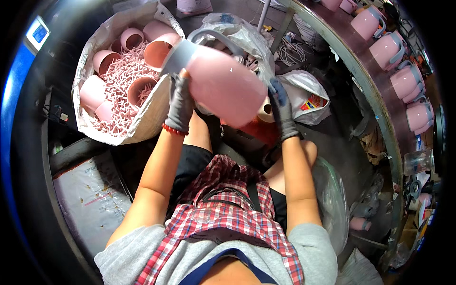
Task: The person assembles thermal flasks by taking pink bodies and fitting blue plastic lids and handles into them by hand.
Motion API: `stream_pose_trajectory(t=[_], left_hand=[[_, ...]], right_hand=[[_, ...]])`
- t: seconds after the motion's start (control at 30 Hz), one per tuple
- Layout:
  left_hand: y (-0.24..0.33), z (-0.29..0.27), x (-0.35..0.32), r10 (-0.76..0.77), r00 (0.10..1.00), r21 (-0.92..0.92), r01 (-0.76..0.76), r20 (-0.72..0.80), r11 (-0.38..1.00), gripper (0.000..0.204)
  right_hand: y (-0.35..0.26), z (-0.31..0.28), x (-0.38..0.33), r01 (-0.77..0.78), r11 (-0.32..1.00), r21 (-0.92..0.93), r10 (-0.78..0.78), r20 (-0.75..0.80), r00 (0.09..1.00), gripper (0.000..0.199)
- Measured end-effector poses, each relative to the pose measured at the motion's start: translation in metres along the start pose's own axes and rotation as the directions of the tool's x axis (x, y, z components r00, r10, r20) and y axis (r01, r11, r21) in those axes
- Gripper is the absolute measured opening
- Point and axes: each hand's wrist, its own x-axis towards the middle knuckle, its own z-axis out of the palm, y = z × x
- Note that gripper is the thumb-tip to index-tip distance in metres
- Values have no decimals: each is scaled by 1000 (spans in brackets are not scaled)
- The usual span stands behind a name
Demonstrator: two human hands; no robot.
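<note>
Between my two gloved hands a pink jug [228, 83] with a grey collar and grey handle is held up, tilted on its side and slightly blurred. My left hand [179, 97], in a grey glove, is closed at the jug's collar end. My right hand [283, 109], also gloved, grips the opposite end; its fingers are partly hidden behind the jug. Just left of my left hand stands a white woven sack [142, 126] with pink cup-shaped shells [104, 61] and many small pink plastic pieces [124, 78] in it.
On the right, a curved-looking bench [365, 85] carries a row of finished-looking pink jugs [387, 50]. A clear-lined bag [223, 23] sits beyond my hands, with a white sack [304, 97] to the right. Cables [292, 52] lie behind. A plastic-covered surface [92, 199] is at lower left.
</note>
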Motion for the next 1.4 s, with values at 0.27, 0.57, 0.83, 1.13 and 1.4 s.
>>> stream_pose_trajectory(t=[0.27,0.57,0.83,1.13,1.4], left_hand=[[-35,33,70,-122,957,44,115,264,992,37],[-161,-73,118,-225,970,992,-107,89,-67,83],[-212,-135,161,-362,877,946,262,-316,-192,51],[-190,-137,166,-156,938,951,300,-309,-78,65],[-51,10,76,-593,779,215,555,206,804,53]], right_hand=[[-114,-14,27,-42,670,741,283,-203,937,42],[-59,-99,1,70,595,801,463,-413,784,49],[-80,-98,1,33,687,726,437,-449,779,48],[-77,-87,-1,-52,853,520,355,-504,787,45],[-110,-77,-18,-164,984,74,179,-472,864,30]])
